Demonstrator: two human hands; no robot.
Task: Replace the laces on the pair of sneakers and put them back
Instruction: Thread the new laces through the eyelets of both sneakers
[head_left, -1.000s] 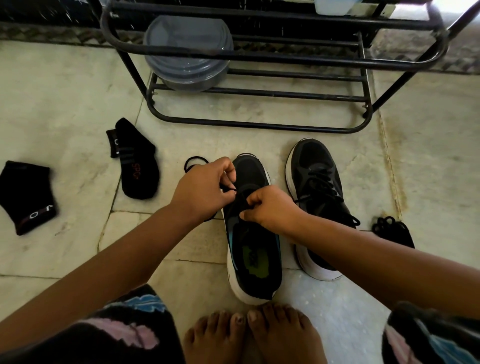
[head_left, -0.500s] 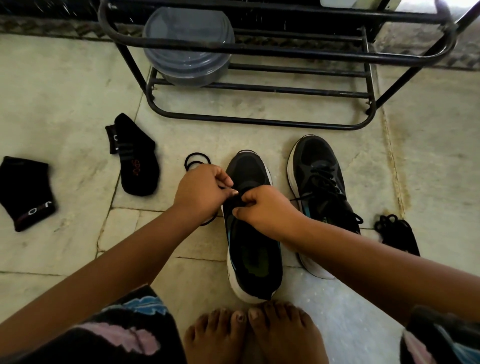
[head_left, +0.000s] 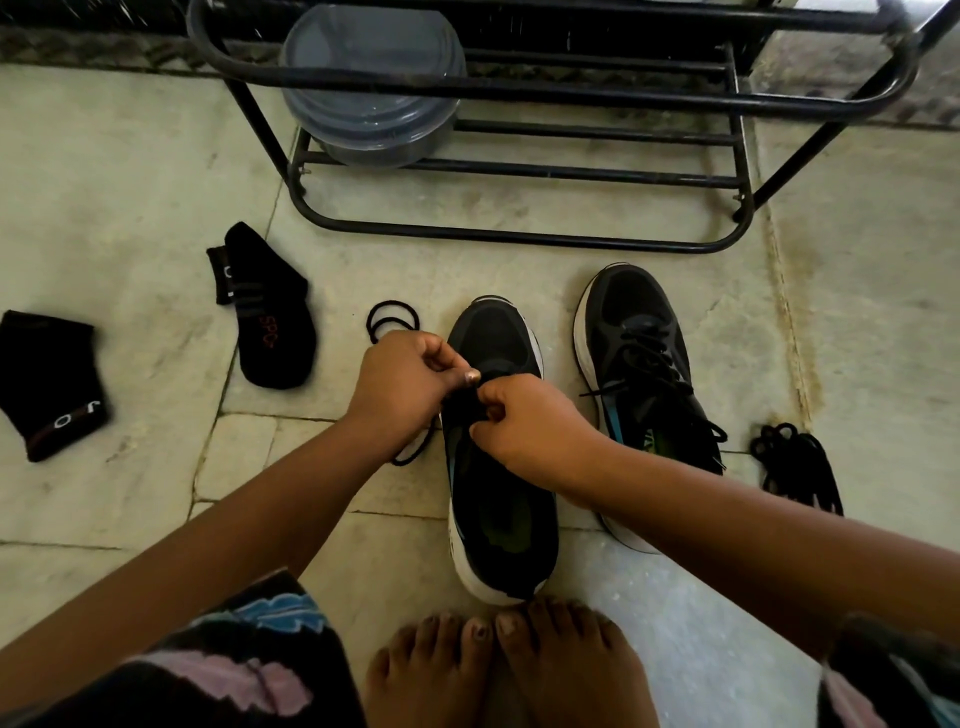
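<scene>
Since the earlier frames: both hands have closed in toward each other over the throat of the near sneaker (head_left: 498, 467); fingertips now almost touching. View dipped slightly, rack sits higher in frame. Socks, hair ties, second shoe unmoved

Left hand (head_left: 402, 387): fingers curled, thumb and forefinger pinching the black lace (head_left: 415, 452) at the eyelet area. Right hand (head_left: 524, 421): curled, pinching the same lace from the right side. A loop of that lace trails onto the floor just left of the shoe

Near sneaker: black upper, white sole, blue trim on its left edge, green insole visible, toe pointing far, heel touching the person's bare toes. Centre of scene on the tiled floor (head_left: 130, 182)

Second sneaker (head_left: 644, 384): just right of it, same colours, already laced, ends loose. Bundle of black laces (head_left: 797, 467) on the floor further right

Far side: black metal shoe rack (head_left: 519, 171); on the left of its bottom shelf a grey lidded tub (head_left: 371, 83), contents not visible

Left: two black socks (head_left: 270, 312) and (head_left: 49, 382), well apart. Two black hair ties (head_left: 389, 322) just far of the left hand
</scene>
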